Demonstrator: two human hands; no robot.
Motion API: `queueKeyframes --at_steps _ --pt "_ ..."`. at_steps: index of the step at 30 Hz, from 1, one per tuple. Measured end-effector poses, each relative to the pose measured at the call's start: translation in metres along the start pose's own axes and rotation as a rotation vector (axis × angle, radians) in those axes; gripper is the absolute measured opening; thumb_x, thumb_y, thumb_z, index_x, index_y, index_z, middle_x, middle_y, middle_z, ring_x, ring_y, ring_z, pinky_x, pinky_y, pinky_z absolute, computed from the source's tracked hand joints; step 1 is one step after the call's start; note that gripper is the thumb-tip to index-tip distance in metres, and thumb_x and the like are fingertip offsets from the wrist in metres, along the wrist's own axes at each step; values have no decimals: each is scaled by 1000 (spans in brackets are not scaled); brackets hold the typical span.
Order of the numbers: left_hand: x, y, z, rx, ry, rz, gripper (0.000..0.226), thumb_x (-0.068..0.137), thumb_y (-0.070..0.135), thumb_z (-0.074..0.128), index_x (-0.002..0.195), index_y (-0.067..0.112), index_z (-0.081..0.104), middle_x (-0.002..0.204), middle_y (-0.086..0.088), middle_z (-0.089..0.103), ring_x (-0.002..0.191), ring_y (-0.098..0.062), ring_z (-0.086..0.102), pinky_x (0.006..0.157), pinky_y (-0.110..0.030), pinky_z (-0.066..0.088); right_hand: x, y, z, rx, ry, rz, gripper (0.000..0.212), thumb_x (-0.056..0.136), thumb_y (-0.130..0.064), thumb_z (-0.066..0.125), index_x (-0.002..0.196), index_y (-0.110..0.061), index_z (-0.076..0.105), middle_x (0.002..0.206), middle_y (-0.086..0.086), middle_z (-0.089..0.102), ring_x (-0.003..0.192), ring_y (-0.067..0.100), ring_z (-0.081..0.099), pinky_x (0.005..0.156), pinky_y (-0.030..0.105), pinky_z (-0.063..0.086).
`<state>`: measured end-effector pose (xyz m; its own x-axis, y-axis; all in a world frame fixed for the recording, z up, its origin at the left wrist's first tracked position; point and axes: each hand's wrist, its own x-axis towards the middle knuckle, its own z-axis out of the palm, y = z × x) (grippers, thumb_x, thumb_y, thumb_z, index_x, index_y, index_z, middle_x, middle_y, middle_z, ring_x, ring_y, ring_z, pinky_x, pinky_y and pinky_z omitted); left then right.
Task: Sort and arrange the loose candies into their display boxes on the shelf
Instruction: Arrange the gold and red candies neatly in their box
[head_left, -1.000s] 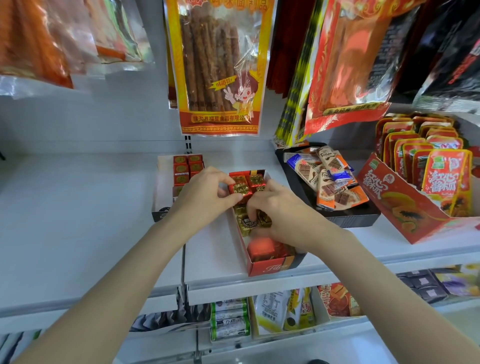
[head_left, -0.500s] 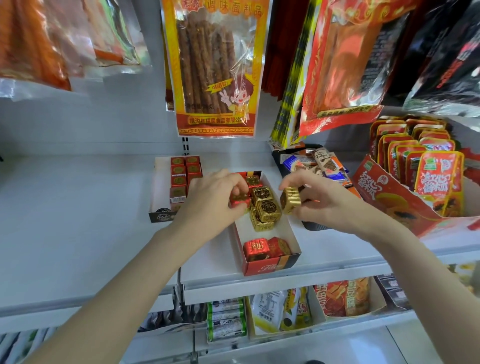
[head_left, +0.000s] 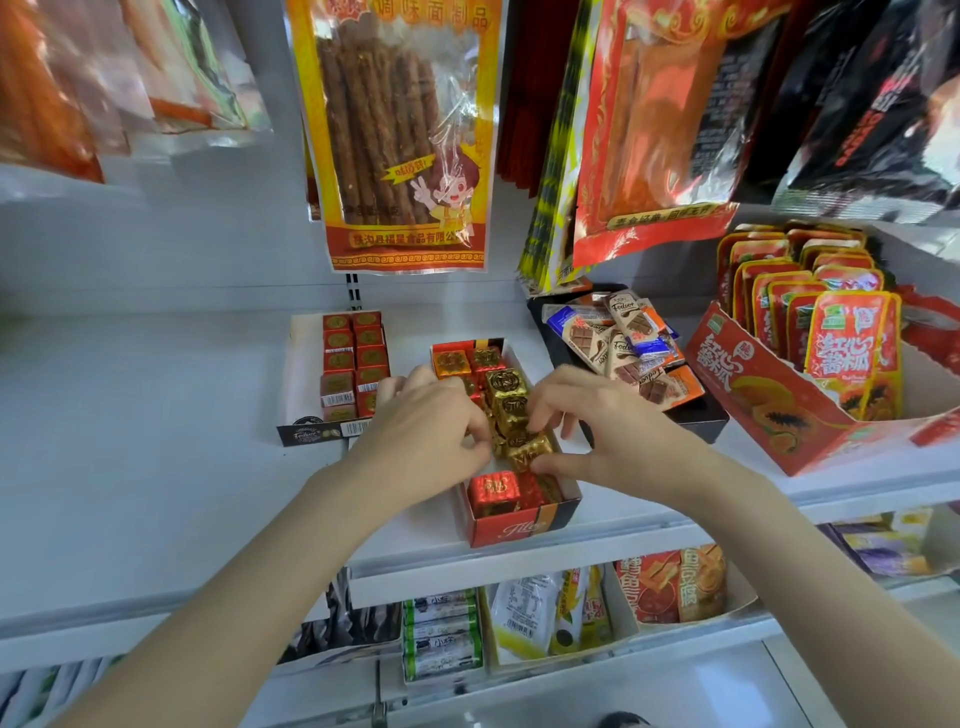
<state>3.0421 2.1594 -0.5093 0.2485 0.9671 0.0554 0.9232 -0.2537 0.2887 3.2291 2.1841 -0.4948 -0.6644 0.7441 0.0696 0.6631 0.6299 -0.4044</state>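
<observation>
White shelf (head_left: 156, 441) carries the box (head_left: 519, 525), long axis running away; both hands, left hand (head_left: 431, 431) and right hand (head_left: 618, 431), flank and pinch the gold candy (head_left: 530, 448).

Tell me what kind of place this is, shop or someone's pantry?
Most likely a small shop's snack aisle. White tiered retail shelving holds open display boxes of foil-wrapped candies, and sealed snack bags hang in rows above. Both hands, left hand and right hand, are at the candies in one box.

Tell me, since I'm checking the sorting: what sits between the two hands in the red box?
Head view: gold-wrapped candies in the red display box lie between left hand and right hand, whose fingers touch them.
</observation>
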Motion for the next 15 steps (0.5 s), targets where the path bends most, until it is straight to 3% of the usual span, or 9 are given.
queueKeyframes --at_steps 3,6,10,12,15 --pt "-5 1 -4 -52 -49 17 23 92 34 47 98 32 69 103 10 55 101 -14 32 94 -35 20 1 4 2 -29 3 -19 5 79 -16 69 77 -16 64 100 -8 49 78 7 52 68 7 38" --pt "-9 -1 -11 -140 -98 31 28 94 37 41 99 31 68 110 13 57 106 -13 32 101 -37 20 4 3 4 -70 19 -35 3 79 -16 68 82 -15 66 95 -3 56 81 1 47 68 8 33" --pt "-19 -5 -23 -251 -215 49 54 73 69 36 97 34 69 108 19 58 113 -9 32 104 -37 23 6 -2 1 -32 -61 -12 24 81 -23 68 105 -24 68 99 -10 47 91 3 43 71 6 31" --pt "-23 -7 -23 -208 -250 87 47 68 70 45 96 38 66 109 24 55 113 -5 28 100 -32 20 6 -3 -1 -58 -84 -3 20 81 -23 68 101 -24 68 100 -9 47 90 6 45 72 9 34" --pt "-22 -10 -19 -188 -178 93 31 77 54 57 95 32 68 107 16 59 111 -7 34 99 -31 26 5 -6 -7 -95 -82 14 12 81 -25 68 92 -24 66 103 -5 51 87 7 47 79 25 43"
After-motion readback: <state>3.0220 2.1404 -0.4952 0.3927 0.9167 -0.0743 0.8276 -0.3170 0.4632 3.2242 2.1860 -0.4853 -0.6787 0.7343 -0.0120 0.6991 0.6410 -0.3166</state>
